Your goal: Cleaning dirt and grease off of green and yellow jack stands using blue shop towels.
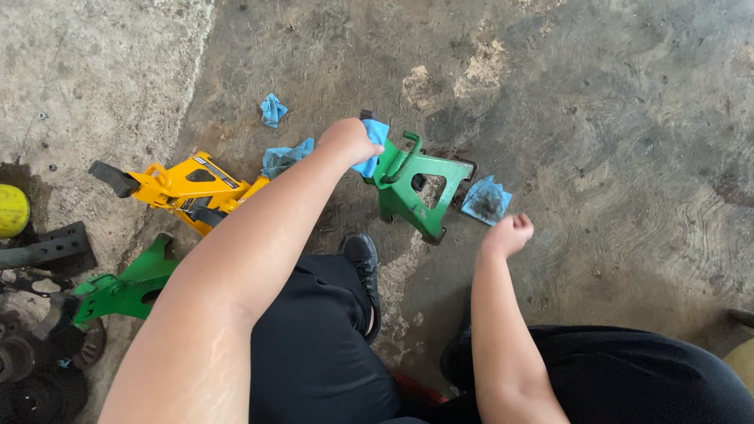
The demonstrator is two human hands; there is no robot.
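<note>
My left hand (348, 140) is closed on a blue cloth (375, 141) and presses it against the top of a green jack stand (412, 184) lying on its side on the concrete floor. My right hand (509, 234) hovers with fingers curled and nothing in it, just to the right of the stand's base. A dirty blue rag (486, 200) lies on the floor a little above that hand.
A yellow jack stand (184, 188) lies at the left, a second green stand (126, 286) below it. Two more blue rags (272, 108) (284, 156) lie on the floor. Dark metal parts (35, 353) and a yellow ball (12, 210) sit at the left edge. My black shoe (363, 259) is near the stand.
</note>
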